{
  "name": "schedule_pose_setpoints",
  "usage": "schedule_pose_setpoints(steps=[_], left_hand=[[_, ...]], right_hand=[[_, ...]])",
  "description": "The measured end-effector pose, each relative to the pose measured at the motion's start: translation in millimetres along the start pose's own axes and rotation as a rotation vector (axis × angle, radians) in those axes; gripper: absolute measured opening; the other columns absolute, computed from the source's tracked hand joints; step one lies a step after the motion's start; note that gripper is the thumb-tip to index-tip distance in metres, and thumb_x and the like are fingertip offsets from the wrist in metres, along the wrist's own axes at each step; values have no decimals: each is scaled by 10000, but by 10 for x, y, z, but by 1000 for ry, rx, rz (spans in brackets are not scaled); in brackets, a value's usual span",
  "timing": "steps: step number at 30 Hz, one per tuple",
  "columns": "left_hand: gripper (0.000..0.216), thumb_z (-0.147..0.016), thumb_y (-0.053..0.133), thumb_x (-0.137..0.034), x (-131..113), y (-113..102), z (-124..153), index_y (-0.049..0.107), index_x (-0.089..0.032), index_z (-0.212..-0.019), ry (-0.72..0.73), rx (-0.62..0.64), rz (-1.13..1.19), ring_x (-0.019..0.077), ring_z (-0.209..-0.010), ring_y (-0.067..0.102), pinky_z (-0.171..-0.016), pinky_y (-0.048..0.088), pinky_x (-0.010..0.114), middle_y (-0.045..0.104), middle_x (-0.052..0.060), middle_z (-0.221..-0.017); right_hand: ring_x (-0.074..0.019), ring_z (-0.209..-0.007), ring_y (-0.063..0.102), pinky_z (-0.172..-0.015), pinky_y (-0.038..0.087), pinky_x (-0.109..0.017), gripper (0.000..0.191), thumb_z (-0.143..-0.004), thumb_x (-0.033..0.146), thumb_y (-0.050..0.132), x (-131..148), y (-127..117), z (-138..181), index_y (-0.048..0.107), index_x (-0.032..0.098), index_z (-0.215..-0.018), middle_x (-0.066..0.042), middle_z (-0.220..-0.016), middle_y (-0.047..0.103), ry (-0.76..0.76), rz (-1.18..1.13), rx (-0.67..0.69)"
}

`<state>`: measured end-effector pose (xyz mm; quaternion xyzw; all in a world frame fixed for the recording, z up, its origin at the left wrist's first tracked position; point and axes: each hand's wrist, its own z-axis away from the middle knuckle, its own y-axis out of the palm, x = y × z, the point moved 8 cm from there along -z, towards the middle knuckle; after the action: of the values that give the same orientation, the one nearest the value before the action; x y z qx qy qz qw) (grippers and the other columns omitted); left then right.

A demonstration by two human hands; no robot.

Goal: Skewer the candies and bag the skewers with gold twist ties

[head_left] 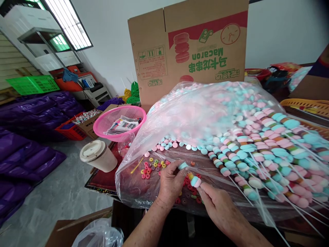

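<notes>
My left hand [171,183] pinches a pale blue candy disc [183,166] between thumb and fingertips. Close beside it, my right hand [221,204] grips a short candy skewer [195,181] with pink, blue and yellow-orange pieces on it; its stick is hidden by my fingers. Under and around both hands lie small ring candies [146,170] in red, yellow and purple. Behind them, a heap of pink, blue and white candy discs [167,142] spills out from under a clear plastic sheet [195,103]. Finished-looking candy skewers [267,147] with white sticks are piled at the right.
A cardboard box [149,37] printed "Macaron" stands behind the heap. To the left are a pink basket [119,137] holding packets and a white lidded cup [99,154]. Purple bags [23,168] fill the far left, with a green crate [33,85] above. A yellow basket [308,105] sits at right.
</notes>
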<state>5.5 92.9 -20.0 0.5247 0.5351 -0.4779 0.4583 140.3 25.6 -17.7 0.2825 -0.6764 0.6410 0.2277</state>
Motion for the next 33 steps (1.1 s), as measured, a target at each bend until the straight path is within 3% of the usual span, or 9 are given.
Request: schedule_pose_setpoints(steps=[3,9,15,21,25,27,30,33], left_hand=[[201,-709,673,-259,-6,12,20,716,-178,-888,27,22,-36,180,-767,639,-742,515,294,720,43,-843],[268,-782,597,-220,-258,62,116,682,-236,-1036,265,41,-297,213,-937,632,-874,484,335,701,62,-1010],[207,-821,553,-268,-156,90,55,684,-187,-960,144,177,-296,171,-750,640,-727,513,284,714,38,-828],[270,-833,526,-249,8,41,150,666,-205,-1060,127,1,-379,197,-828,653,-809,505,334,718,66,-948],[243,-821,565,-274,-25,107,177,672,-215,-1030,149,47,-303,193,-829,645,-808,507,326,716,55,-925],[214,-813,585,-304,-58,131,166,684,-215,-980,139,97,-251,194,-845,639,-823,503,326,712,53,-916],[322,-842,553,-387,-3,148,152,616,-218,-1108,-31,149,7,189,-925,630,-866,490,332,686,56,-1009],[495,-849,534,-446,75,209,176,421,-251,-1290,-246,114,453,188,-965,628,-863,491,355,640,67,-1113]], right_hand=[[-140,-447,452,-467,242,-265,365,-905,344,286,2,-17,1,412,223,-585,0,-490,533,2,1,-9],[-149,-465,495,-471,273,-261,360,-902,329,275,15,-38,-19,456,221,-609,-7,-500,561,24,-12,-9],[-180,-538,579,-504,295,-280,337,-901,260,267,53,-44,-32,543,202,-717,-43,-605,640,-61,137,-40],[-204,-563,626,-502,272,-291,319,-879,181,286,83,16,-42,574,180,-740,-65,-613,652,-40,273,-22],[-191,-602,631,-521,304,-274,284,-843,137,327,6,124,-73,608,168,-860,-76,-694,687,-7,238,24],[-167,-565,600,-524,325,-260,283,-853,163,327,-24,102,-111,607,177,-812,-53,-646,668,-11,133,3],[-140,-490,507,-494,329,-248,337,-880,275,337,6,-89,-173,532,196,-617,-16,-529,576,-50,-20,-108],[-136,-506,486,-494,341,-242,317,-866,283,352,114,-229,-204,520,198,-610,-9,-543,559,-87,-101,-147]])
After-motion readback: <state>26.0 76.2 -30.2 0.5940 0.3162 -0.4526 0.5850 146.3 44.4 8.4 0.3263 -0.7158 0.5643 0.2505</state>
